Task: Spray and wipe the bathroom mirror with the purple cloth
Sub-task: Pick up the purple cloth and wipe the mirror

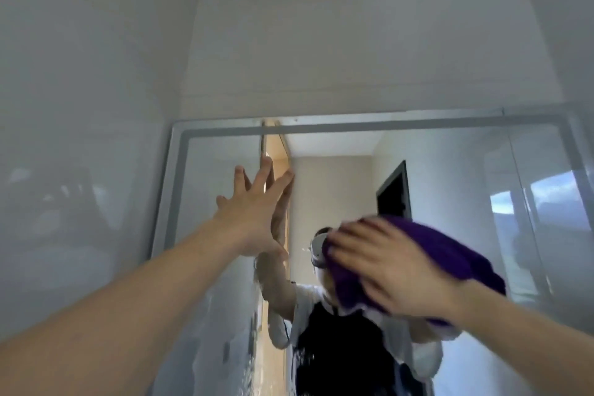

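Pressing one purple cloth (443,254) to one mirror (450,170), right hand (389,270) lies flat; left hand (254,212) splayed, released.

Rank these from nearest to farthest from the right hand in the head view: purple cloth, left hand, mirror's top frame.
1. Purple cloth: directly under the right hand, pressed on the mirror.
2. Left hand: to the left, fingers spread on the glass.
3. Top frame: above both hands.
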A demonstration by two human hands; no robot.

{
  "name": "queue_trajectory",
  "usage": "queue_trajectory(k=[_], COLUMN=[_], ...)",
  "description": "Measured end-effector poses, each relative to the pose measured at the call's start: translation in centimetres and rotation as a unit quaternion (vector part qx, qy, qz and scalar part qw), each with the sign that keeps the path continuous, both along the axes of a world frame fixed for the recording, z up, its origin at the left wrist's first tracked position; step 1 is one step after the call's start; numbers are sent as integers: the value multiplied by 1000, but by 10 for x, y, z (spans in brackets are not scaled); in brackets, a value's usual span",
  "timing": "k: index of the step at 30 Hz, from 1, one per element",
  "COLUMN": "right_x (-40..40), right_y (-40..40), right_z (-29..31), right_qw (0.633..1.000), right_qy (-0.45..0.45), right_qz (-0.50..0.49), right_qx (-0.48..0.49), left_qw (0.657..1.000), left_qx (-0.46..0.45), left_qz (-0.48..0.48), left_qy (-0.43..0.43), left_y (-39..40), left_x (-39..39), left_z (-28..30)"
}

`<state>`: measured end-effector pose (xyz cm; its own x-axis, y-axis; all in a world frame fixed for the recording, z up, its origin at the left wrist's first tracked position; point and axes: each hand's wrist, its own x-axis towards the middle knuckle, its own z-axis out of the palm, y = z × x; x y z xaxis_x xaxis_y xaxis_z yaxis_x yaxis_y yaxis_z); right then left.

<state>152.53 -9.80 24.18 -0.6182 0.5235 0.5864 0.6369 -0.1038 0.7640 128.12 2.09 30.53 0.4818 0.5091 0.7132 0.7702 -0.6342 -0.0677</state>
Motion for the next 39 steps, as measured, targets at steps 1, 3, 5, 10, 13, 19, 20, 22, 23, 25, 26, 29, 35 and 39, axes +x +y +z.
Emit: queue_trajectory(k=[1, 3, 5, 10, 13, 19, 20, 22, 23, 25, 26, 29, 35, 39], right_x=[1, -2, -12, -50, -66, -53, -44, -27, -21, -15, -16, -30, -67, -89], right_y=[0, 1, 8, 35, 46, 37, 31, 21, 17, 14, 14, 27, 51, 67], right_z=[25, 69, 103, 142, 136, 80, 76, 81, 89, 110, 120, 138, 125, 88], right_qw=[998, 982, 959, 940, 956, 995, 998, 999, 998, 988, 980, 956, 943, 964], right_qy=[45, 138, 208, 251, 220, 84, 53, 29, 45, 114, 150, 211, 241, 194], right_qz=[-3, -22, -40, -36, -13, 5, 3, -3, -1, 9, 13, 21, 18, 29], right_qx=[42, 127, 190, 228, 193, 59, 38, 30, 45, 101, 131, 202, 227, 181], left_qw=[1000, 1000, 1000, 1000, 1000, 1000, 1000, 1000, 1000, 1000, 1000, 1000, 1000, 1000], left_qx=[0, 0, 2, -6, -5, -12, -11, -4, -2, -2, -1, 4, 13, -9], left_qz=[0, 4, 7, 12, 12, 16, 17, 20, 21, 22, 23, 27, -8, 6], left_qy=[0, 3, 7, 22, 25, 12, 10, 9, 9, 9, 9, 13, 20, -15], left_y=[1, 3, 4, 3, 3, 2, 2, 4, 5, 7, 7, 5, 5, 25], left_x=[0, 1, 2, 3, 2, 1, 1, 2, 2, 2, 2, 1, -25, -74], left_z=[0, -2, -2, -1, 0, -3, -3, -3, -3, -4, -5, -5, 5, 10])
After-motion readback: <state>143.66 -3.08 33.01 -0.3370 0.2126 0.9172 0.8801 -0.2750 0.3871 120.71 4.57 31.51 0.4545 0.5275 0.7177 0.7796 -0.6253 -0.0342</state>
